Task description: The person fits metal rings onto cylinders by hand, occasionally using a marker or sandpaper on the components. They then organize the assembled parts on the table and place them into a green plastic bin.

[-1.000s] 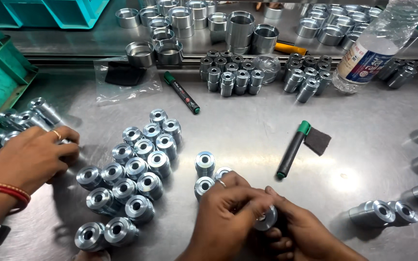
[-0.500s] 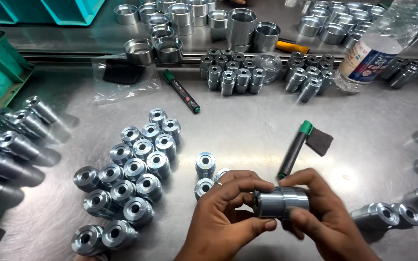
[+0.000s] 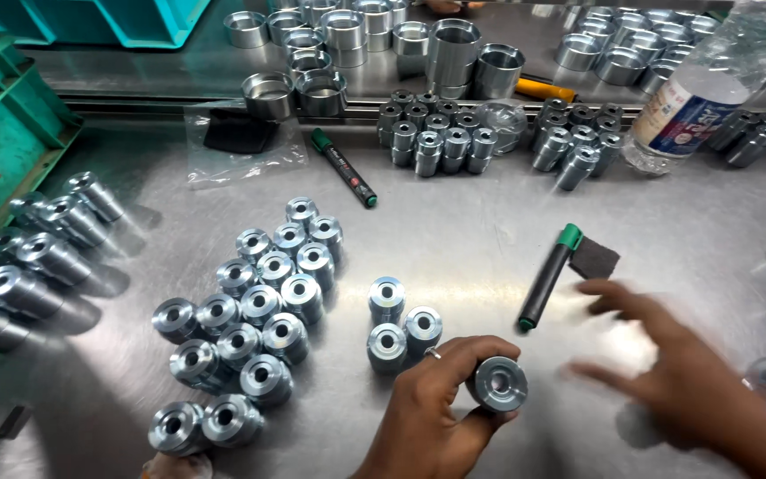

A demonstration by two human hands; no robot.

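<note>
Far left, at 9 o'clock: a green crate [image 3: 2,151] above a row of long steel fittings [image 3: 37,266] lying on their sides on the steel table [image 3: 454,239]. At 7 to 8 o'clock: a close cluster of short drilled steel bushings [image 3: 259,306] standing on end. At 11 o'clock: a clear plastic bag [image 3: 237,142] holding a dark pad, with open steel rings [image 3: 308,84] behind it. Centre: a green-capped marker [image 3: 344,167] at 12 o'clock; three more bushings [image 3: 396,321] stand just beside the left hand [image 3: 432,417]. That hand, at 6 o'clock, is clamped on a steel bushing [image 3: 498,383], bore end facing the camera, thumb below and fingers over the top. Right of centre: a second green-capped marker [image 3: 547,279] lies touching a dark foam pad [image 3: 594,257] at 2 o'clock. The right hand [image 3: 676,372], at 4 o'clock, is motion-blurred, fingers spread apart and holding nothing, its fingertips near the foam pad. Upper right: a plastic bottle [image 3: 711,89] among small dark fittings [image 3: 569,142].
</note>
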